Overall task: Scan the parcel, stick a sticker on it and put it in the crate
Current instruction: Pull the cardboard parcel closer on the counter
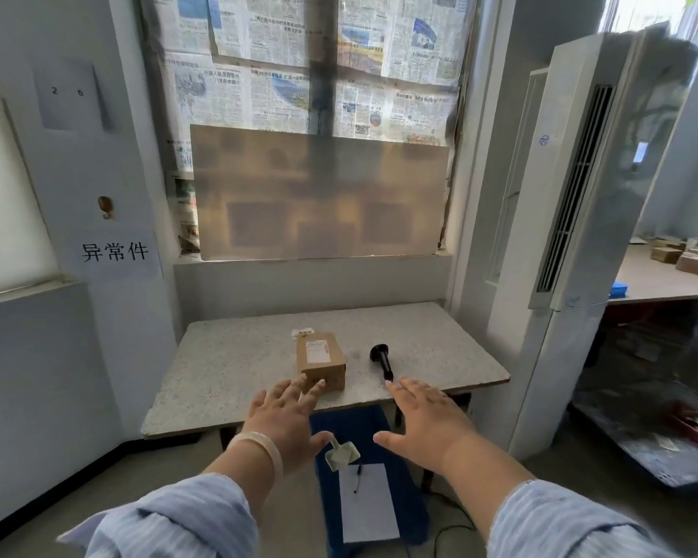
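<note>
A small brown cardboard parcel (321,361) with a white label on top stands near the middle of the speckled stone table (226,368). A black handheld scanner (383,358) lies to its right. Behind the parcel lies a small white sticker sheet (302,333). My left hand (285,418) is spread open, fingertips just short of the parcel's near face. Fingers apart, my right hand (424,416) hovers just in front of the scanner's handle end. A blue crate (408,505) sits on the floor under the table's front edge, holding a white sheet and a pale scoop.
A tall white air conditioner (581,219) stands right of the table. A window covered with newspaper and cardboard (319,191) is behind it. A far bench (661,275) at right carries several more parcels. A wall with a paper sign closes the left side.
</note>
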Available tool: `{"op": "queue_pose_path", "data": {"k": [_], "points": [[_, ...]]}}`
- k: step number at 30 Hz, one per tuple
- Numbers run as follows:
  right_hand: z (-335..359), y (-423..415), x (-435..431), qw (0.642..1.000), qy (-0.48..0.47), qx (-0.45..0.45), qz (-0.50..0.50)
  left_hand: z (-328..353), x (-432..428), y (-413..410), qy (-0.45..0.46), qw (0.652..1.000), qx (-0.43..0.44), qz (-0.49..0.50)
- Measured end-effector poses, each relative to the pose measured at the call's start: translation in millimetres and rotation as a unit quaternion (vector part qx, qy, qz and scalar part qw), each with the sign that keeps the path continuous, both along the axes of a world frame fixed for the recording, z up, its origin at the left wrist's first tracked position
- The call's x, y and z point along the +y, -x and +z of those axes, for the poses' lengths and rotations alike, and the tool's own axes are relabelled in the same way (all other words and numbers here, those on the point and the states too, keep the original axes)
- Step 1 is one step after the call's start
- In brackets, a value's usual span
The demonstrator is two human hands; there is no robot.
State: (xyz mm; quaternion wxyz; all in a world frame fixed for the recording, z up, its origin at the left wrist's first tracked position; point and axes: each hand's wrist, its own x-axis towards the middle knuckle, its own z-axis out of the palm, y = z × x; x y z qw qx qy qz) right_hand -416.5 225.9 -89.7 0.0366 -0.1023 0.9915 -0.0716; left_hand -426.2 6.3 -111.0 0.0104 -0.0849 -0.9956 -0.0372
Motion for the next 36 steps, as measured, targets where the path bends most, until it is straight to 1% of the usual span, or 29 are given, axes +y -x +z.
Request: {"op": "queue_pose_path", "data": {"k": [3,8,11,14,20,25,29,32,36], "points": [[-9,49,11,1.000,0.009,-0.012,0.025,-6,18,45,-0.023,0.999,-0.010,0.025],[-30,119,23,0.996,0.075,-0.002,0.037,-27,28,107,-0.054,0.996,-0.028,0.060],[-52,159,25,0.995,0.080,-0.030,0.042,-45,26,144,-0.058,0.994,-0.051,0.075],[-70,204,24,0.993,0.095,-0.056,0.039,-60,19,189,-0.084,0.990,-0.063,0.095],[-107,312,13,0.988,0.117,-0.098,0.018,-95,-10,298,-0.104,0.986,-0.077,0.109],[-142,390,-10,0.983,0.104,-0.153,0.009,-135,-36,380,-0.114,0.977,-0.138,0.113],[-169,440,-27,0.976,0.121,-0.182,-0.017,-161,-50,434,-0.156,0.963,-0.178,0.131],[-191,471,-39,0.969,0.121,-0.213,-0.016,-181,-50,465,-0.187,0.950,-0.209,0.139],[-219,511,-53,0.961,0.135,-0.239,-0.020,-209,-48,493,-0.202,0.937,-0.246,0.147]]}}
